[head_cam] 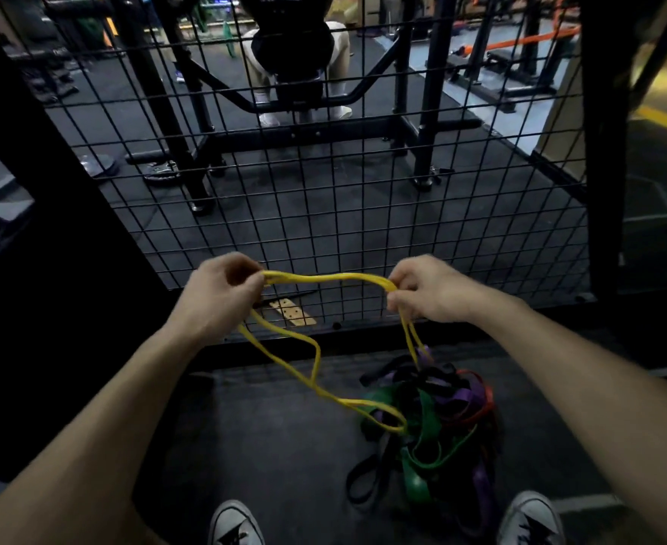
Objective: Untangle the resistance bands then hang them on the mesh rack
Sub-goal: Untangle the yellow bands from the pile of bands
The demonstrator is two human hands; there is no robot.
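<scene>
A thin yellow resistance band [326, 278] stretches between my two hands in front of the black mesh rack [363, 214]. My left hand [221, 295] pinches its left end, and my right hand [426, 289] grips the right end. Loops of the yellow band hang down from both hands and run into a tangled pile of green, purple, black and red bands [438, 422] on the floor at the lower right. One yellow loop lies on top of that pile.
My two grey sneakers [235, 523] stand on the dark floor at the bottom. Behind the mesh are a black weight machine frame [308, 135] and a seated person [296, 61]. A black post [607, 151] borders the rack on the right.
</scene>
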